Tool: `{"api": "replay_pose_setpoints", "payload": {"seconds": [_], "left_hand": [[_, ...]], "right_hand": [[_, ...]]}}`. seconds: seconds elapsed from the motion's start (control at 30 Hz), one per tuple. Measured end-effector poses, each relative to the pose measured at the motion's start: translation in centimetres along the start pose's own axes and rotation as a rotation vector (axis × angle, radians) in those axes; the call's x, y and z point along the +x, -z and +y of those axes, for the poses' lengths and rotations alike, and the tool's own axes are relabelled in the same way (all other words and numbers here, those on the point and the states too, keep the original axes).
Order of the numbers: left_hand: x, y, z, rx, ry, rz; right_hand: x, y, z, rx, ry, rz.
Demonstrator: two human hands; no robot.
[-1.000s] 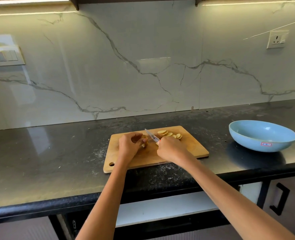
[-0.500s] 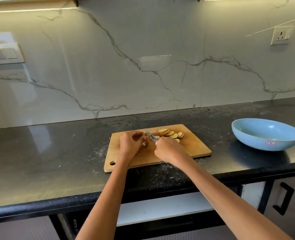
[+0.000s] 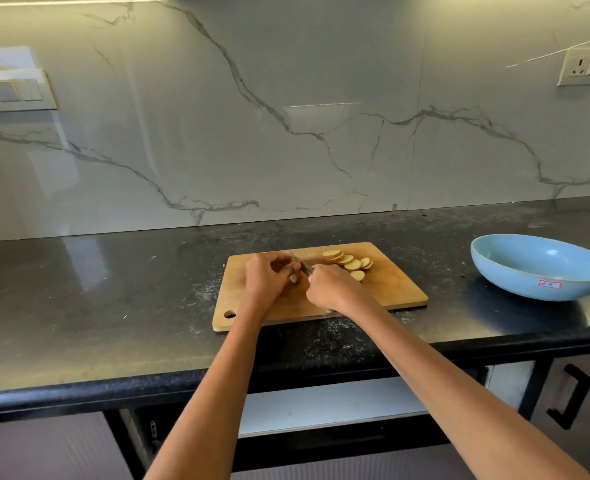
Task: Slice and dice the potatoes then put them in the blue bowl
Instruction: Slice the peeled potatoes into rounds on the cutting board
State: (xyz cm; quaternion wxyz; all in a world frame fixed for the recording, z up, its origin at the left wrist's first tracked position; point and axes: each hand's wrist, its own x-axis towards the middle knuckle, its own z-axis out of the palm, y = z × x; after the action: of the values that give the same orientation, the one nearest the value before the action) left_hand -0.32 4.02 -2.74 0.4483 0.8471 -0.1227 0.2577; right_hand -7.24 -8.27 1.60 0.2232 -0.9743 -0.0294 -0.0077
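Observation:
A wooden cutting board [image 3: 394, 289] lies on the black counter. Several round potato slices [image 3: 350, 262] sit in a row at its far right part. My left hand [image 3: 269, 277] pinches a small piece of potato [image 3: 293, 278] on the board, most of it hidden by my fingers. My right hand [image 3: 331, 287] grips a knife [image 3: 302, 263] whose blade points away from me, right beside the held piece. The blue bowl [image 3: 543, 268] stands on the counter to the right, with nothing in it.
The dark counter [image 3: 96, 299] runs left and right, with white specks around the board. A marble wall stands behind. A wall socket [image 3: 579, 68] is at upper right, a switch panel [image 3: 9, 91] at left. Cabinet fronts and a black handle [image 3: 569, 396] are below.
The knife blade has come down lower next to the held piece. The slices on the right look more spread out. The view has shifted slightly left.

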Motion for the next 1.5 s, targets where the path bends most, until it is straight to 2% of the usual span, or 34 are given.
{"api": "replay_pose_setpoints", "payload": {"seconds": [0.17,0.63,0.93,1.1,1.23,1.5], "left_hand": [[-0.2,0.1,-0.1,-0.001,-0.024,0.000],[-0.1,0.0,0.0,0.049,0.020,0.006],[-0.1,0.1,0.0,0.028,0.051,0.011],[0.0,0.1,-0.2,-0.003,0.061,-0.010],[0.2,0.0,-0.3,-0.041,0.091,-0.044],[0.2,-0.1,-0.2,-0.027,0.050,-0.039]], "right_hand": [[0.8,0.1,-0.7,-0.043,-0.003,-0.002],[-0.1,0.5,0.5,-0.170,-0.016,-0.166],[-1.7,0.8,3.3,-0.258,0.015,-0.127],[-1.6,2.5,5.2,-0.153,-0.050,-0.006],[-1.8,2.4,3.9,-0.135,0.015,0.077],[-0.9,0.6,1.4,-0.048,0.056,0.086]]}}
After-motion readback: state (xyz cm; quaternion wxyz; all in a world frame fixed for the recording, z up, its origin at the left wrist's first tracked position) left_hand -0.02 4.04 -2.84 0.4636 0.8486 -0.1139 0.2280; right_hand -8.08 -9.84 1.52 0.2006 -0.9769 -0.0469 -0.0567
